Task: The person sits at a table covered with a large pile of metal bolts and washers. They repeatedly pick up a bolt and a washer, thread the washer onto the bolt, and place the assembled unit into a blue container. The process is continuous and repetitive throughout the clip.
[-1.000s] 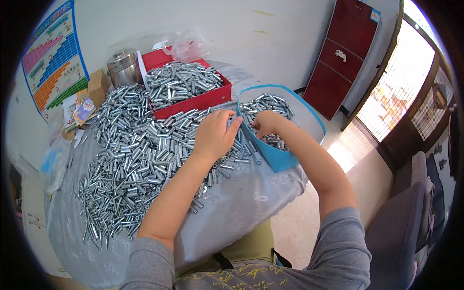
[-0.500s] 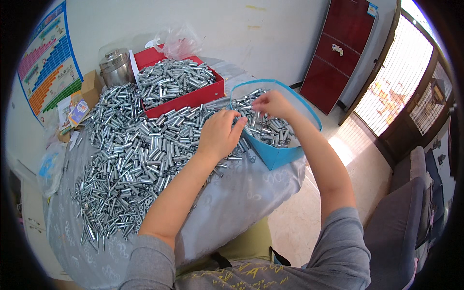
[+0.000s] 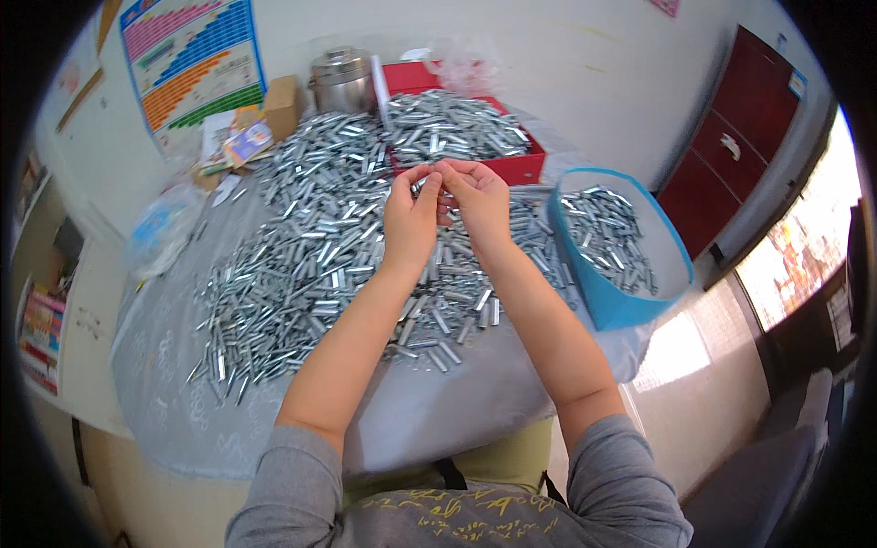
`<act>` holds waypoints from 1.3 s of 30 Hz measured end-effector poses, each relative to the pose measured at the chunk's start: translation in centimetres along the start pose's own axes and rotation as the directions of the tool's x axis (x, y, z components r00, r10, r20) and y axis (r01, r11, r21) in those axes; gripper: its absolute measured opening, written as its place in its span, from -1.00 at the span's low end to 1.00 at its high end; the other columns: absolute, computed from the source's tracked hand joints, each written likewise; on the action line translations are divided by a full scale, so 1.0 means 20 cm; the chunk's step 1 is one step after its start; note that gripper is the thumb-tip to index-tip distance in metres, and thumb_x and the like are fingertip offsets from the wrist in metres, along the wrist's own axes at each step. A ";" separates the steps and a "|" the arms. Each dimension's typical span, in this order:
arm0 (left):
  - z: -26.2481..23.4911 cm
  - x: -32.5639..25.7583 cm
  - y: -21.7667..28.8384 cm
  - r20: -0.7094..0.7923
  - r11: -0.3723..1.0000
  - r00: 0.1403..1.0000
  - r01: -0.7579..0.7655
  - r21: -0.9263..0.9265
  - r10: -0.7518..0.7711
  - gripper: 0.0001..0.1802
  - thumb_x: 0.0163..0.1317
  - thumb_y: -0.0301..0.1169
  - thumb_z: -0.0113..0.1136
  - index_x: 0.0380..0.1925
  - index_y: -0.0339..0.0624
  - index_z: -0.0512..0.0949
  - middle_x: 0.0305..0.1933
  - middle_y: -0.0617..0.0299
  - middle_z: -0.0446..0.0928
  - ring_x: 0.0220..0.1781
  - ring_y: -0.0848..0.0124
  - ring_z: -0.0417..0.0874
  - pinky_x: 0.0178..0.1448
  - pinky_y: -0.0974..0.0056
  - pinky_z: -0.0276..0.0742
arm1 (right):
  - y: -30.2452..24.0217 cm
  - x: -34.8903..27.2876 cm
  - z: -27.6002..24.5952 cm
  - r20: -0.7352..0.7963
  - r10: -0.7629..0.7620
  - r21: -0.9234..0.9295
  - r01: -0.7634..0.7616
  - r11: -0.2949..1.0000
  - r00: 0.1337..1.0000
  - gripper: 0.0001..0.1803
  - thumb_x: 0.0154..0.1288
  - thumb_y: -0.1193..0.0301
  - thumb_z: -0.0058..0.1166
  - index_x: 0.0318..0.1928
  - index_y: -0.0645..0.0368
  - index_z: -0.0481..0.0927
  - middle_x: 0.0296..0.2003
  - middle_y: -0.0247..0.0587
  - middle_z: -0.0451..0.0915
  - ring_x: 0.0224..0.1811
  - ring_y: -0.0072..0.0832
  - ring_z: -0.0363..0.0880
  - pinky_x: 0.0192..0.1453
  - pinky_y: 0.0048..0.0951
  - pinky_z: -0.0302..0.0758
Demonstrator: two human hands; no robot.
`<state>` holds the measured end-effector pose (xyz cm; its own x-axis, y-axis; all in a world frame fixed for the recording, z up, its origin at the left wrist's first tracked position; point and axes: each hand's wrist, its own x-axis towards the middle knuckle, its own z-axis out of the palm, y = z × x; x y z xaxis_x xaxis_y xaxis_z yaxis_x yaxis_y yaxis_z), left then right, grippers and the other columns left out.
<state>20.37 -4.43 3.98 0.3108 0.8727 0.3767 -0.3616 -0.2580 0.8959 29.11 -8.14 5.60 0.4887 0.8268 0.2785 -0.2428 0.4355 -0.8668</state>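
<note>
My left hand (image 3: 409, 222) and my right hand (image 3: 482, 205) meet over the middle of the table, fingertips pinched together. A small silver metal sleeve (image 3: 418, 186) shows between the left thumb and fingers. Whatever the right fingertips pinch is hidden. Beneath both hands spreads a large heap of loose silver metal sleeves and bolts (image 3: 306, 260). To the right of it stands a blue fabric bin (image 3: 617, 306), partly filled with similar metal pieces (image 3: 610, 239). Behind my hands, a red box (image 3: 525, 170) is heaped with more of them.
A steel pot (image 3: 342, 84), a cardboard box (image 3: 281, 107) and booklets (image 3: 239, 142) stand at the back left. Clear plastic bags (image 3: 164, 233) lie by the left edge of the grey-covered table (image 3: 169, 402). A dark red cabinet (image 3: 726, 137) stands beyond the bin.
My right hand has left the blue bin and come left to meet my left hand above the heap. The view has turned, so the table sits farther right.
</note>
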 end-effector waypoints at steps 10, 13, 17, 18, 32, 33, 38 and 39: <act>-0.43 0.05 0.08 -0.205 0.998 0.977 -0.050 0.030 0.055 -0.73 0.19 -0.29 0.20 -0.31 -0.32 0.53 -0.46 0.33 0.51 -0.49 0.65 0.45 -0.50 0.53 0.31 | 0.30 0.04 0.30 0.259 0.192 -0.259 -0.123 0.958 0.947 -0.66 0.28 0.16 0.03 -0.28 0.22 0.59 -0.45 -0.28 0.61 -0.51 -0.66 0.53 -0.56 -0.69 0.37; -0.51 0.13 -0.01 -0.138 0.744 0.823 -0.411 0.526 0.552 -0.69 0.25 -0.19 0.11 -0.40 -0.26 0.55 -0.54 0.32 0.45 -0.61 0.57 0.40 -0.57 0.50 0.25 | 0.28 0.05 0.27 0.330 0.114 -0.369 0.017 0.929 0.937 -0.61 0.29 0.15 0.01 -0.31 0.28 0.61 -0.48 -0.31 0.61 -0.53 -0.65 0.52 -0.50 -0.65 0.39; -0.52 0.07 0.11 -0.104 0.817 0.977 -0.093 0.569 0.184 -0.58 0.25 -0.09 0.05 -0.43 -0.32 0.44 -0.63 0.13 0.43 -0.51 0.19 0.49 -0.37 0.18 0.37 | 0.20 0.08 0.19 0.238 -0.014 -0.518 0.139 0.844 0.971 -0.62 0.29 0.18 -0.02 -0.37 0.26 0.64 -0.62 -0.32 0.55 -0.59 -0.66 0.45 -0.48 -0.60 0.37; -0.52 0.06 0.13 -0.102 0.863 0.993 0.107 0.493 -0.065 -0.58 0.25 -0.10 0.06 -0.45 -0.32 0.43 -0.62 0.10 0.44 -0.49 0.17 0.50 -0.35 0.16 0.37 | 0.17 0.08 0.18 0.205 -0.006 -0.521 0.114 0.846 0.979 -0.62 0.29 0.18 -0.02 -0.37 0.26 0.64 -0.63 -0.33 0.54 -0.59 -0.66 0.45 -0.49 -0.60 0.37; -0.43 -0.07 0.18 0.258 0.339 0.966 -0.252 0.906 0.027 -0.63 0.05 -0.27 0.23 -0.23 -0.22 0.35 -0.23 0.05 0.58 -0.22 0.09 0.61 -0.18 0.10 0.49 | 0.13 0.05 0.19 0.366 0.069 -0.735 0.243 0.633 0.928 -0.49 0.24 0.03 -0.05 -0.40 0.30 0.61 -0.59 -0.10 0.55 -0.52 -0.40 0.50 -0.38 -0.39 0.38; -0.43 -0.07 0.18 0.272 0.328 0.961 -0.275 0.904 0.055 -0.62 0.05 -0.28 0.23 -0.22 -0.21 0.35 -0.26 0.07 0.58 -0.25 0.09 0.61 -0.21 0.09 0.49 | 0.13 0.05 0.18 0.393 0.088 -0.705 0.239 0.668 0.915 -0.51 0.24 0.05 -0.03 -0.39 0.32 0.61 -0.58 -0.10 0.55 -0.52 -0.43 0.49 -0.38 -0.40 0.38; -0.43 -0.08 0.19 0.274 0.258 0.961 -0.254 0.932 -0.044 -0.63 0.04 -0.27 0.24 -0.25 -0.22 0.36 -0.32 0.07 0.57 -0.28 0.08 0.61 -0.25 0.07 0.48 | 0.15 0.08 0.11 0.519 0.118 -0.593 0.258 0.763 0.846 -0.58 0.23 0.13 0.02 -0.43 0.30 0.54 -0.63 -0.24 0.45 -0.52 -0.58 0.43 -0.43 -0.48 0.36; -0.43 -0.09 0.19 0.273 0.236 0.959 -0.249 0.939 -0.075 -0.63 0.04 -0.27 0.24 -0.25 -0.22 0.36 -0.34 0.07 0.57 -0.29 0.08 0.61 -0.26 0.07 0.48 | 0.14 0.07 0.12 0.481 0.146 -0.578 0.187 0.794 0.865 -0.62 0.26 0.15 -0.01 -0.44 0.26 0.50 -0.65 -0.33 0.40 -0.55 -0.62 0.38 -0.47 -0.52 0.32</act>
<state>10.86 -3.39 4.79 0.5650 0.7430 0.3588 0.6629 -0.6677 0.3389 27.19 -4.89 4.52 -0.0158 0.9497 0.3127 0.3829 0.2947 -0.8755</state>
